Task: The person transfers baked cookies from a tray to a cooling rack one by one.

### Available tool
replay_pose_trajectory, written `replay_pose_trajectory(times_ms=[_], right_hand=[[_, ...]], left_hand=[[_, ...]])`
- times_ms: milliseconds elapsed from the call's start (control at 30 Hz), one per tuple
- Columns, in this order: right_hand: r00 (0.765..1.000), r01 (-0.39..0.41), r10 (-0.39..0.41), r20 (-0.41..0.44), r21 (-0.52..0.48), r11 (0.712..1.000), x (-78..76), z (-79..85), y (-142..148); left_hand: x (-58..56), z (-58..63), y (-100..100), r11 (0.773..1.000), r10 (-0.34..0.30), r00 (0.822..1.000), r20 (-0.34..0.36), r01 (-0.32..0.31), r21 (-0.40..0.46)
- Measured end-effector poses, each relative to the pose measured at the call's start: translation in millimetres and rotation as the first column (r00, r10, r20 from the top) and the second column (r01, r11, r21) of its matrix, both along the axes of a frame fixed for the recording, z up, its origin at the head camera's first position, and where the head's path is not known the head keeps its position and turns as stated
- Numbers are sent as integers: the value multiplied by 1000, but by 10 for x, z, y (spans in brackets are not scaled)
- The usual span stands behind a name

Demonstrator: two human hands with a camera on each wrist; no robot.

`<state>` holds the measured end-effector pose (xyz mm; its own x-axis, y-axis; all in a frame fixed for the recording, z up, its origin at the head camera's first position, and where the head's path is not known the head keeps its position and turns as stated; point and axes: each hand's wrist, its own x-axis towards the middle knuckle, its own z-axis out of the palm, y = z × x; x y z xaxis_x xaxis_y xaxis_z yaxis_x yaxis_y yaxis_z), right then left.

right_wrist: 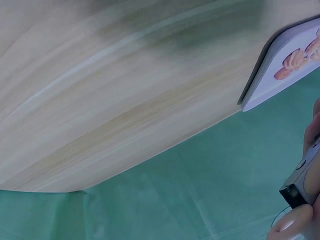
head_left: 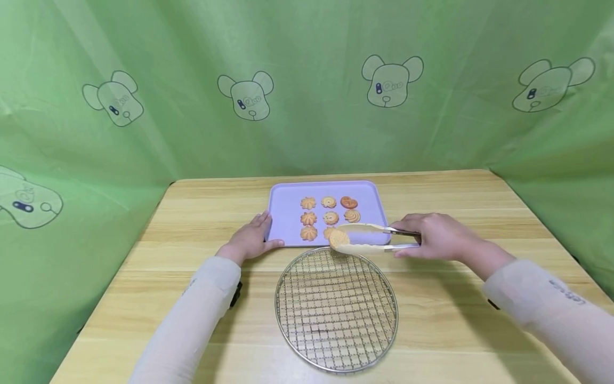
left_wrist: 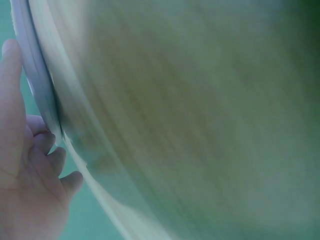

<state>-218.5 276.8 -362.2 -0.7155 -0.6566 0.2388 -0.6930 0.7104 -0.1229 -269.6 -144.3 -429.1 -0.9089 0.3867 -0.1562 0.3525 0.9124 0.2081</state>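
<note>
My right hand [head_left: 443,237] grips a pair of tongs [head_left: 362,248] with pale tips and metal handles. Between the tips is a round cookie [head_left: 339,240], over the front edge of a lilac tray [head_left: 285,208]. Rows of cookies [head_left: 308,218] lie on that tray: flower-shaped, swirled, ring-like and a darker pretzel-shaped one. At the tray's left front corner my left hand [head_left: 250,239] rests against the rim, its thumb along the front edge. The left wrist view shows the fingers [left_wrist: 42,142] beside the tray's side. In the right wrist view the tongs' handle end [right_wrist: 300,175] shows in the hand.
A round wire rack [head_left: 277,301] lies on the wooden table [head_left: 460,330] just in front of the tray. Green curtains [head_left: 316,138] printed with bear heads enclose the table at the back and sides.
</note>
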Motion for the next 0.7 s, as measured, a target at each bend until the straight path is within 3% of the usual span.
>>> replay_pose_trajectory(times_ms=[333, 700], right_hand=[[998, -60, 60, -6, 9, 998, 79, -51, -161], [990, -137, 136, 44, 27, 990, 195, -67, -329]], left_hand=[[-13, -4, -7, 1000, 3, 1000, -1, -3, -6], [-10, -7, -1, 1000, -2, 1000, 0, 2, -8]])
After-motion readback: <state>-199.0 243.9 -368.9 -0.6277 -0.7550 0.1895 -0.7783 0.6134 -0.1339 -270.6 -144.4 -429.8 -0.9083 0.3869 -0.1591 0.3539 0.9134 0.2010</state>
